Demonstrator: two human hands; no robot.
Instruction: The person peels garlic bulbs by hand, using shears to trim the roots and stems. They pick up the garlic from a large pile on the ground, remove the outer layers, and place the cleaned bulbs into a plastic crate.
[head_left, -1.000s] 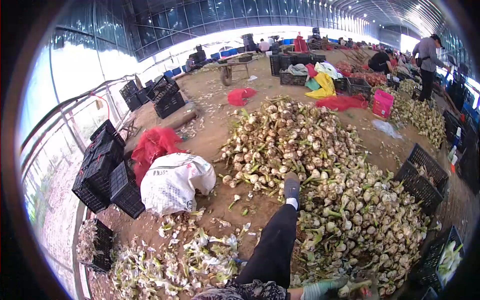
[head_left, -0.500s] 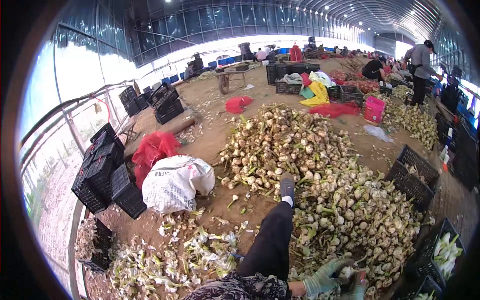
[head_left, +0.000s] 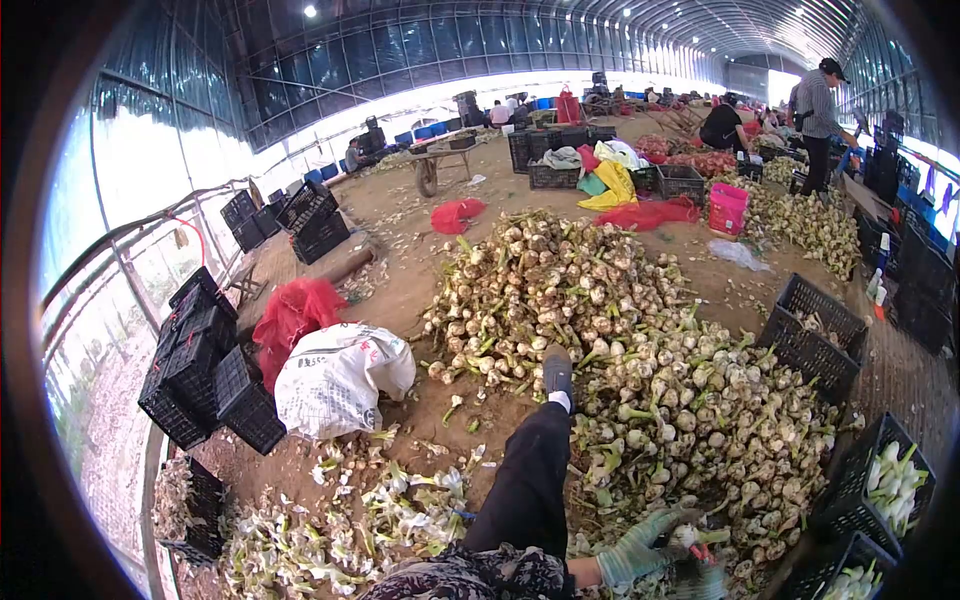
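My left hand (head_left: 640, 552), in a pale green glove, reaches in from the bottom edge with its fingers closed around a garlic bulb (head_left: 687, 535). My right hand (head_left: 706, 582), also gloved, is close below it and blurred by motion. A small red tool (head_left: 701, 552) shows at the right hand's fingers, right beside the bulb; I cannot tell its exact kind. Both hands are low over a large heap of garlic bulbs with green stems (head_left: 710, 420). My outstretched leg (head_left: 525, 470) ends in a dark shoe against the heap.
Black crates with pale peeled stalks (head_left: 893, 485) stand at the right; another black crate (head_left: 815, 335) is beyond them. Left of my leg lie trimmings (head_left: 400, 510) and a white sack (head_left: 340, 375). A pink bucket (head_left: 728, 208) stands farther back, near a standing person (head_left: 818, 125).
The view has shifted slightly, moving the scene left. My left hand still has the bulb, and the red tool now shows more plainly beside it. My right hand has moved slightly.
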